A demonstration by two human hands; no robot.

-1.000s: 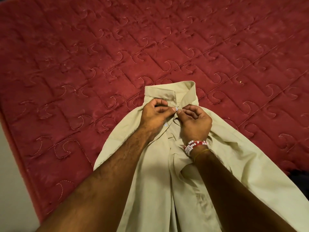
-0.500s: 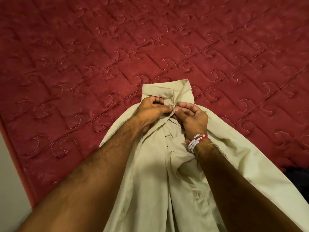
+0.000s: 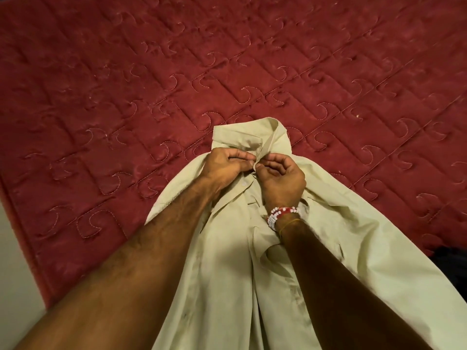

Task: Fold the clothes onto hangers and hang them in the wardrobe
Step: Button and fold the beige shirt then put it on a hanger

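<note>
Where your two forearms reach forward from the bottom of the view, the pale beige shirt (image 3: 227, 261) lies front side up beneath them on the red quilted bed cover (image 3: 126, 84), its body running toward you and out of the frame, its collar end pointing toward the far side. The front of the shirt is open down the middle, with the two edges lying loosely side by side between your arms. On your right wrist sits a bracelet (image 3: 280, 215) of red and white beads with a thin yellow thread just behind it. A small white button (image 3: 244, 183) shows on the shirt edge just below your left hand (image 3: 225, 168). That hand is curled, its thumb and fingertips pinching the left front edge of the shirt right under the collar. Your right hand (image 3: 280, 178) is curled the same way and pinches the opposite edge, so the fingertips of both hands meet at the neck opening. Just beyond them the collar (image 3: 237, 138) stands up, slightly crumpled. The cover spreads well past the shirt to the far side; its left edge borders a pale floor (image 3: 15, 248), and something dark (image 3: 452, 261) shows at the right edge, too dim to identify.
</note>
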